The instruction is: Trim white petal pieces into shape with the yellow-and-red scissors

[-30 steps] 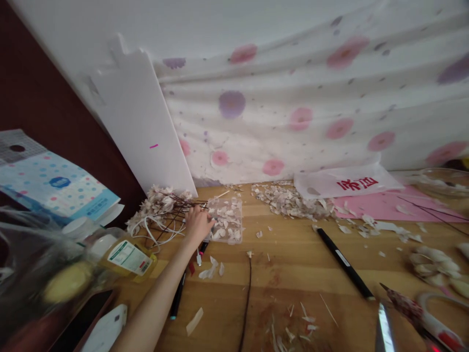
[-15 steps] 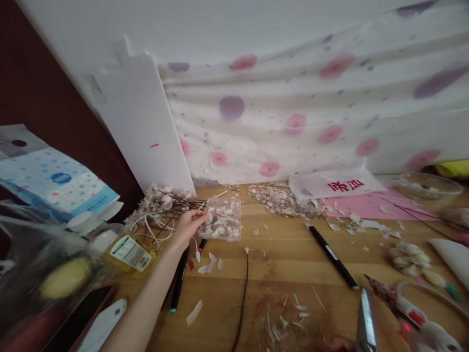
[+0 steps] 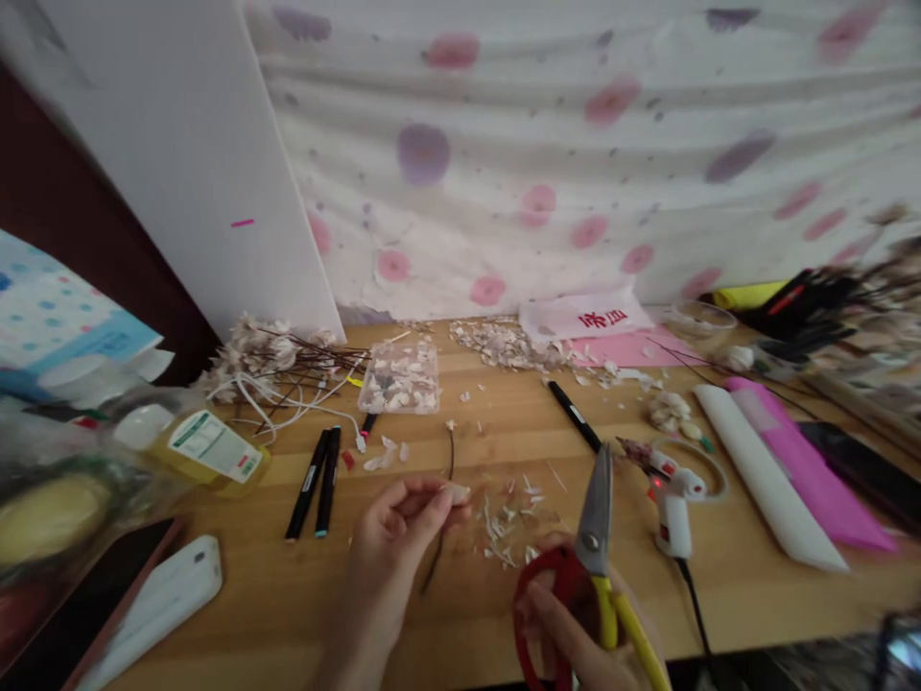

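Observation:
My left hand (image 3: 403, 537) pinches a small pale petal (image 3: 456, 493) between thumb and fingers, above the middle of the table. Beneath it a thin dark stem (image 3: 452, 451) with a tiny pale tip lies on the wood. My right hand (image 3: 576, 633) holds a pair of scissors (image 3: 596, 518) by the handles, one red and one yellow, with the blades pointing up and away from me. The blades look closed or nearly so. A clear divided box (image 3: 400, 378) of pale petals sits farther back, and petal scraps (image 3: 507, 523) lie between my hands.
A glue gun (image 3: 671, 499) with a red light rests to the right, its cable running off the table's front edge. Markers (image 3: 317, 485), a bottle of yellow liquid (image 3: 216, 449) and dried flowers (image 3: 259, 355) stand left. Loose petals (image 3: 504, 344) are heaped at the back.
My left hand has come back from the petal box to the table's middle with a petal in its fingers. The scissors and my right hand have come into fuller view as the camera turned right.

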A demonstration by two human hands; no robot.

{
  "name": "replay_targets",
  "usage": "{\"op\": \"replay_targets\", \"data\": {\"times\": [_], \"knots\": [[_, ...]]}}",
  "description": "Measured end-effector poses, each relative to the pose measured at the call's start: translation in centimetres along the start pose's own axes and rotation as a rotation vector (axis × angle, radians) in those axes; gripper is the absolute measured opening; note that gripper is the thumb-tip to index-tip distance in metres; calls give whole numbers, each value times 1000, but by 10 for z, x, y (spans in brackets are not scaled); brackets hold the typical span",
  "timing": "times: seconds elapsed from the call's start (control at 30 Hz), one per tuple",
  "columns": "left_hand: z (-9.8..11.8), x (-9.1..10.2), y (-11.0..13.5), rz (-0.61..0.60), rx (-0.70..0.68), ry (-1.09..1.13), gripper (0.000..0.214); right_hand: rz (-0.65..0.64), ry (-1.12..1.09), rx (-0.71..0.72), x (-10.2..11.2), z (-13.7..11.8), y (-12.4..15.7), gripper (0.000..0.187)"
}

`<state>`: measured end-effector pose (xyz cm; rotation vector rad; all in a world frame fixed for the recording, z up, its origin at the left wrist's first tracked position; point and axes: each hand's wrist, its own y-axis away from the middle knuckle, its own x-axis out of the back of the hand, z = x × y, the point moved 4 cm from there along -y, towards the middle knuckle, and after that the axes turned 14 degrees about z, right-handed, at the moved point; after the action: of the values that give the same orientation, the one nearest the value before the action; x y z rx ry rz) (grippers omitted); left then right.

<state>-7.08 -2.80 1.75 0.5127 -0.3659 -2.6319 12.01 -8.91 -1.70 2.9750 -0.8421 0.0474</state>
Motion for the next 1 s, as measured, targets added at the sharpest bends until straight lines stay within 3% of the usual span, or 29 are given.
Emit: {"op": "replay_targets", "data": {"times": [0.07, 0.17, 0.27, 0.47, 0.63, 0.9, 1.0], "knots": [[-9, -1, 18, 5, 65, 31, 34, 75, -52, -112, -11, -13, 13, 40], [-18, 1, 36, -14, 144, 23, 35, 126, -136, -158, -22, -32, 26, 47], [-24, 6, 48, -63, 185, 31, 33, 141, -182, -125, -23, -40, 32, 46], [-37, 6, 64, -177, 204, 158, 22, 91, -322, -25, -22, -30, 38, 47], [-41, 0, 71, -213, 254, 182, 21, -5, -287, 107, -18, -24, 35, 36], [-20, 6, 62, -94, 44, 4, 26, -70, -177, 56, -8, -22, 31, 32], [-21, 9, 52, -35, 102, 80, 24, -145, -164, 109, -7, -15, 30, 47]]}}
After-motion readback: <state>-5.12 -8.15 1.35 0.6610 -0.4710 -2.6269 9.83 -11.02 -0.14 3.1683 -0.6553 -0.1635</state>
